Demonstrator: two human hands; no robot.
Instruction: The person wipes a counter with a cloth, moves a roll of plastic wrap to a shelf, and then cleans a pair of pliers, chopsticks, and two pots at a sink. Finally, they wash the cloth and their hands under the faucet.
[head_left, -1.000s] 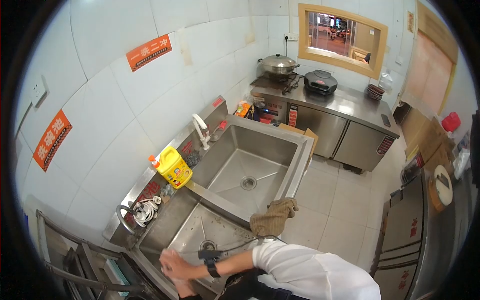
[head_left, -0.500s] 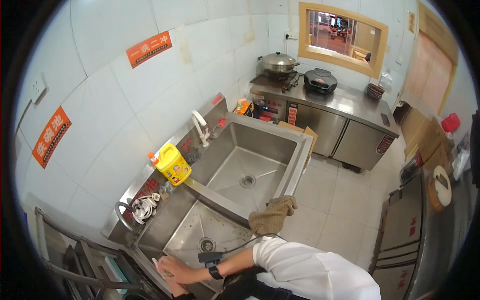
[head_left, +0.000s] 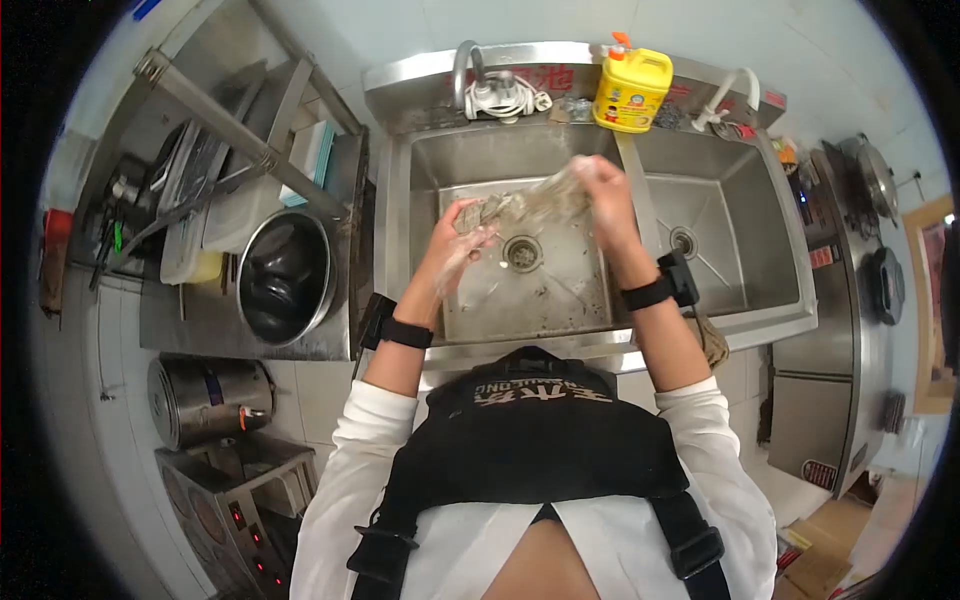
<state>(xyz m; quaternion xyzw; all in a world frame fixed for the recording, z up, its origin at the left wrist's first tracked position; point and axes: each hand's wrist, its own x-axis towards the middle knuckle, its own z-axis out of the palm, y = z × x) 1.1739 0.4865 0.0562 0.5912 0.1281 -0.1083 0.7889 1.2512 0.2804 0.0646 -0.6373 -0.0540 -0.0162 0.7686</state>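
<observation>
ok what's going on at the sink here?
A person stands at a steel double sink, both hands over the left basin. The left hand and right hand each have a grip on one end of a wet, greyish cloth, stretched between them above the drain. A yellow detergent jug sits on the back ledge; a metal bowl rests on the counter to the left.
</observation>
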